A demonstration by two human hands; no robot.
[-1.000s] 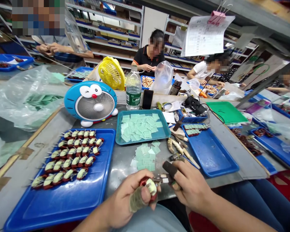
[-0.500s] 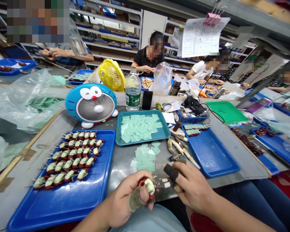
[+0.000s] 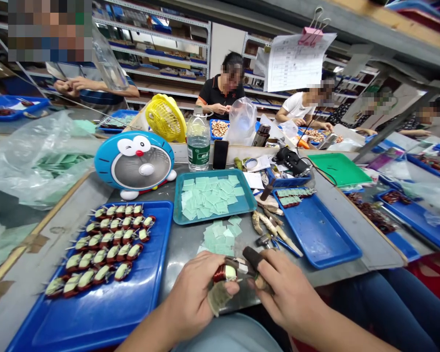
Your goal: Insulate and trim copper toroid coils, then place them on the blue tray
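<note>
Coil [image 3: 224,273] snug inside left grip [image 3: 194,286], between thumb and fingers — right grip [image 3: 286,283] tight around tool [image 3: 236,264] at its edge.

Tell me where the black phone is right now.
In the head view, the black phone stands upright a little above centre, just right of the water bottle and behind the teal tray of pale green squares.

Glossy wire-wound coil [image 3: 219,274], smooth shiny plastic tray [image 3: 106,313]

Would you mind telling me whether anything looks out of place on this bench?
Some green squares lie loose on the bench, in front of the teal tray holding more; they may have spilled or been set out.
</note>
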